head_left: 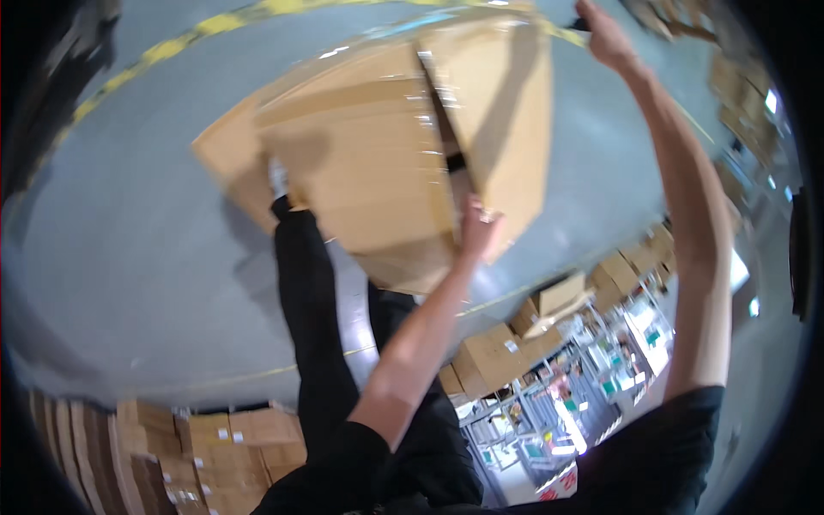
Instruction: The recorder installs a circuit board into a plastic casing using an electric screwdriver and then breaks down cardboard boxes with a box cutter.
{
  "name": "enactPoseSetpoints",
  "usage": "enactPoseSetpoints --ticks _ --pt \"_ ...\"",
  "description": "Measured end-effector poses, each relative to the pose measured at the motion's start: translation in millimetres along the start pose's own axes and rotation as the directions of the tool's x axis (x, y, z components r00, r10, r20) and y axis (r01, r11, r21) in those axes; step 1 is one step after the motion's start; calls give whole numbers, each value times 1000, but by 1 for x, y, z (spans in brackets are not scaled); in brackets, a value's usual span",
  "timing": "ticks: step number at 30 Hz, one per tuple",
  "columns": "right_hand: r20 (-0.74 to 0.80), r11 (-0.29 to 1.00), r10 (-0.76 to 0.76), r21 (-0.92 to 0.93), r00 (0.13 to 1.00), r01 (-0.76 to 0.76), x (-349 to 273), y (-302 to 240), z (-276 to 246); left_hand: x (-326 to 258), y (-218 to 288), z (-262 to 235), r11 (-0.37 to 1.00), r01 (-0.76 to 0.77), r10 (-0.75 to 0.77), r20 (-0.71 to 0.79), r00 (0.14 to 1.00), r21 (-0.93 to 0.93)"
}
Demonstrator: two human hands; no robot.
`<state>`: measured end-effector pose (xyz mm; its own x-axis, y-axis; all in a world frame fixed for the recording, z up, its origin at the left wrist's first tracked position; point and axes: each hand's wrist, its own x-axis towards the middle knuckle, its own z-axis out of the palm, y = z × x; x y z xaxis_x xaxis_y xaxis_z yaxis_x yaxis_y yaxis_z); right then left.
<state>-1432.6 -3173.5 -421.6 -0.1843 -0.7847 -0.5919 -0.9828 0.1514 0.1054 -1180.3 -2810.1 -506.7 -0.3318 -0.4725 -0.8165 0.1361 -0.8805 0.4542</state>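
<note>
A large brown cardboard box (360, 163) lies on the floor in front of me, with torn clear tape along its split seam. Between its two panels runs a dark gap. My left hand (481, 230) closes its fingers round the near edge of the right panel (506, 129), beside that gap. Far off to the upper right, my right arm is stretched out. My right hand (609, 41) is closed on a small black object (581, 23), too blurred and cut off to name. My foot (278, 178) is over the left part of the box.
Yellow-and-black floor tape (172, 47) curves across the grey floor (112, 257) at the far side. Stacked cartons (223, 446) stand at the lower left. More cartons (489, 356) and cluttered metal shelving (549, 412) line the lower right.
</note>
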Motion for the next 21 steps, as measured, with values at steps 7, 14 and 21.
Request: enactPoseSetpoints --ticks 7,14,21 --pt "216 937 -309 238 926 257 -72 -77 74 0 48 -27 876 139 -132 -49 990 461" --pt "135 923 -255 330 957 200 -54 -211 79 20 34 -34 963 205 -239 212 947 173" --pt "-337 890 -244 294 909 348 -26 -190 85 -17 24 -24 726 -193 46 234 971 660"
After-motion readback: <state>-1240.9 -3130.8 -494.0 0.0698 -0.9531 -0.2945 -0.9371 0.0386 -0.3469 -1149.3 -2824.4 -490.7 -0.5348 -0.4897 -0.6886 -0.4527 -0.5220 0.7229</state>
